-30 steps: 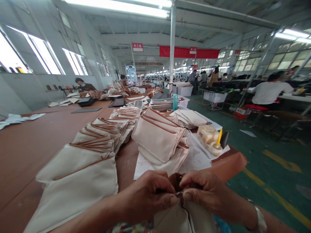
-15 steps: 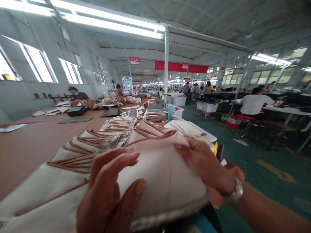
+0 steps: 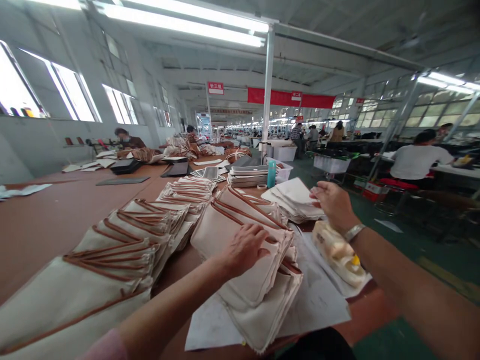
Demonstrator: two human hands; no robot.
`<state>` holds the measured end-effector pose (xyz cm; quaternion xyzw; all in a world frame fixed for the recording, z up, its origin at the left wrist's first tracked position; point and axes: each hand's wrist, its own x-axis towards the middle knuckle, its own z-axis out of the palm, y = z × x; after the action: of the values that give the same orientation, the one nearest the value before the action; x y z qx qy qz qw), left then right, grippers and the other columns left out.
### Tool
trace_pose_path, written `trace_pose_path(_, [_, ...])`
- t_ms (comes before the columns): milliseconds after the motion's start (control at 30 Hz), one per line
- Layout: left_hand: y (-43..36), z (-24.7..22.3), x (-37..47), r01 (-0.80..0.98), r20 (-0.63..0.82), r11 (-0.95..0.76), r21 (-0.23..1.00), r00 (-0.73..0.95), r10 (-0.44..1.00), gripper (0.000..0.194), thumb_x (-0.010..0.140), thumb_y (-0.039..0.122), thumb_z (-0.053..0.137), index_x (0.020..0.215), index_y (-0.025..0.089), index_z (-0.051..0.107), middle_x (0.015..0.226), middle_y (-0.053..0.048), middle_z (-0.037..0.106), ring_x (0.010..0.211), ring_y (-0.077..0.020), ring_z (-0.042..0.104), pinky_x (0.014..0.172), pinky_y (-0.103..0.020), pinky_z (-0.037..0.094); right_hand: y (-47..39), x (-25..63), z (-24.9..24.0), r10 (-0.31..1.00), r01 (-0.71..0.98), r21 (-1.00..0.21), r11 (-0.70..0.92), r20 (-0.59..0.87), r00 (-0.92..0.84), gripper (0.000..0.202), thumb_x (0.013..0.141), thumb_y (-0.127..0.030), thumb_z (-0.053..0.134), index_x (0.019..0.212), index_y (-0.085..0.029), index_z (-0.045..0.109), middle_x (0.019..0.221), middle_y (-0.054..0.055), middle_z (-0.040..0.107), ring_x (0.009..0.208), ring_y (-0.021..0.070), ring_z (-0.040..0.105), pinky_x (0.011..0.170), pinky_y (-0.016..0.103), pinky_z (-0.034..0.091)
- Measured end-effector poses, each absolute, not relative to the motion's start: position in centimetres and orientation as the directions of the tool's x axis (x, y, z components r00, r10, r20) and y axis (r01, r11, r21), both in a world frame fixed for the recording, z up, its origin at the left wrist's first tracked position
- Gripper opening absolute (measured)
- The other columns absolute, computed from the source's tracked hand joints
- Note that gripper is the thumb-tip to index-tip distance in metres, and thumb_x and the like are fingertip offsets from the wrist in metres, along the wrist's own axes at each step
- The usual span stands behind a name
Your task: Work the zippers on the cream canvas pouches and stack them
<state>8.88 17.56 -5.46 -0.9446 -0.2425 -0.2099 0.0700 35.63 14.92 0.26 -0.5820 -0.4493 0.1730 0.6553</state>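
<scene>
My left hand rests on the top of a pile of cream fabric pieces with brown piping, its fingers curled over the cloth. To the right, my right hand pinches the raised corner of a cream panel at the edge of a stack of plain cream panels. A long row of overlapping cream pieces with brown edging lies left of my left arm. White paper is under the nearer pile.
Beside my right wrist sits a cream container with something yellow. A turquoise bottle stands behind the panels, near a metal post. A person in white sits at far right.
The cream piece held up before me now lies on the pile under my left hand. My right hand has moved right to the plain panels, and one panel's corner is raised.
</scene>
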Motion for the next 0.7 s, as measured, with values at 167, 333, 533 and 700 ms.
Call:
trace_pose_path(167, [17.8, -6.8, 9.9, 0.474, 0.408, -0.874, -0.110, 0.823, 0.395, 0.018, 0.083, 0.031, 0.072, 0.091, 0.018, 0.062, 0.094, -0.006, 0.061, 0.092, -0.0243, 0.054, 0.084, -0.037, 0.041, 12.5, 29.3, -3.5, 0.924, 0.287, -0.906, 0.311, 0.359, 0.131, 0.031, 0.095, -0.040, 0.052, 0.107, -0.015, 0.065, 0.092, 0.009, 0.074, 0.077, 0.0185, 0.072, 0.066, 0.030, 0.060])
trace_pose_path(333, [16.3, -7.7, 7.3, 0.506, 0.448, -0.849, -0.155, 0.802, 0.396, 0.018, 0.099, 0.025, 0.048, 0.090, 0.018, 0.061, 0.089, -0.006, 0.061, 0.088, -0.0227, 0.055, 0.087, -0.040, 0.037, 13.6, 25.6, -4.8, 0.916, 0.389, -0.832, 0.396, 0.330, -0.226, 0.031, 0.099, -0.034, 0.047, 0.116, -0.015, 0.065, 0.104, 0.009, 0.074, 0.093, 0.0203, 0.071, 0.082, 0.034, 0.058])
trace_pose_path(533, [12.7, -8.3, 1.2, 0.583, 0.450, -0.810, -0.072, 0.743, 0.495, 0.018, 0.096, 0.023, 0.050, 0.080, 0.018, 0.055, 0.079, -0.002, 0.059, 0.072, -0.0180, 0.055, 0.069, -0.029, 0.042, 16.0, 25.2, -6.3, 0.905, 0.659, -0.620, 0.425, 0.279, -0.321, 0.025, 0.097, -0.030, 0.057, 0.117, -0.016, 0.062, 0.120, 0.010, 0.064, 0.106, 0.0242, 0.063, 0.093, 0.047, 0.051])
trace_pose_path(700, [10.3, -3.2, -9.2, 0.669, 0.420, -0.564, 0.483, 0.388, 0.820, 0.017, 0.090, 0.031, 0.052, 0.100, 0.020, 0.061, 0.087, -0.001, 0.066, 0.079, -0.0180, 0.060, 0.069, -0.025, 0.047, 15.4, 24.2, -7.2, 0.915, 0.807, -0.433, 0.401, 0.227, -0.333, 0.030, 0.096, -0.029, 0.059, 0.123, -0.017, 0.058, 0.126, 0.010, 0.059, 0.108, 0.0253, 0.061, 0.091, 0.047, 0.052])
